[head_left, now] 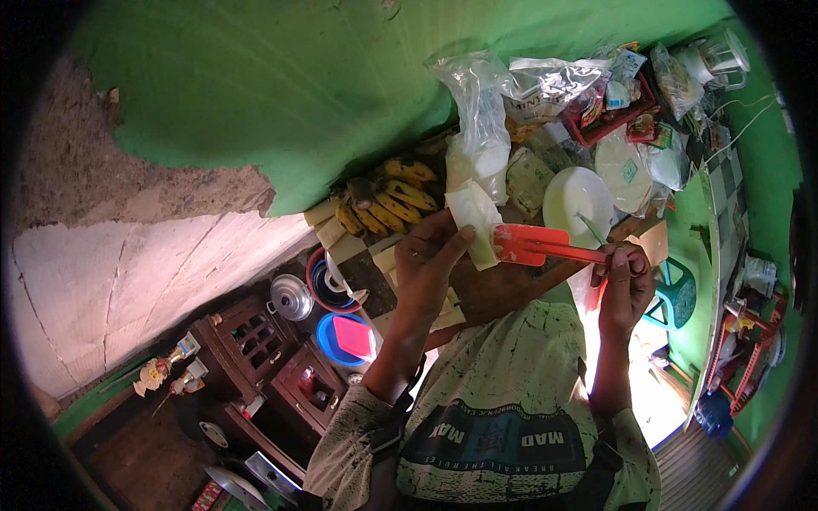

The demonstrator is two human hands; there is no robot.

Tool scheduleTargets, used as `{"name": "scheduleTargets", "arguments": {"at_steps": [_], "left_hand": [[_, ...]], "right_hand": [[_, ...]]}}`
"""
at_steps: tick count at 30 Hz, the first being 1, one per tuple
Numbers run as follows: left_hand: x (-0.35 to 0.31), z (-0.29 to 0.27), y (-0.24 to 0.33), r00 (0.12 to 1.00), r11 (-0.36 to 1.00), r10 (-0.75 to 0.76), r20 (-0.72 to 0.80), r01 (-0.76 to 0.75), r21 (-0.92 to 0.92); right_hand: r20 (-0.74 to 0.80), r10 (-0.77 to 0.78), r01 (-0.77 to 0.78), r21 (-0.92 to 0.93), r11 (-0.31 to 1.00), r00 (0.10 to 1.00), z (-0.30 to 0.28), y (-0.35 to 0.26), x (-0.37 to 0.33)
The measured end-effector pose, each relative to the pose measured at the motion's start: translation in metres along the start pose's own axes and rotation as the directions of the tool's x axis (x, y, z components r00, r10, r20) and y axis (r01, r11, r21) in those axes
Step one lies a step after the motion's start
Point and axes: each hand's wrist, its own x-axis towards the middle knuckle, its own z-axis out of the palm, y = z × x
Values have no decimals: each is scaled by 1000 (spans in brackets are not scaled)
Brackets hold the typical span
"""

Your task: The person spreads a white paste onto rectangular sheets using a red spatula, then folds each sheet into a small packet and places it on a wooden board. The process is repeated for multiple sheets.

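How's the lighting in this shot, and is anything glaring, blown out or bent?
Head view: a patch below the right hand is blown out white, while the wooden cabinet sits in shade; head view: the clear plastic bag catches glare; head view: straight edges bend near the black rim, but the red spatula has clear outlines.

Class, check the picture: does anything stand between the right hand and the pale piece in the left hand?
Only the red utensil that the right hand holds: its flat end is right at the pale piece in the left hand. Nothing else visible stands between them.
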Motion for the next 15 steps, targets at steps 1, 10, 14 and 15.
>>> {"name": "scheduleTargets", "arguments": {"at_steps": [1,10,14,15], "left_hand": [[0,1,0,1000,1000,-1,-5,1,0],[-3,4,-5,1000,1000,-10,-6,10,2],[-7,1,-7,1000,1000,-21,-17,21,3],[-9,0,-7,999,1000,-26,-19,26,-2]], "right_hand": [[9,1,-1,-11,1000,1000,-1,0,0],[-18,7,-7,4,1000,1000,-5,-2,0],[-52,50,-51,-18,999,997,-14,1,-4],[-52,66,-67,-14,998,996,-17,3,-5]]}}
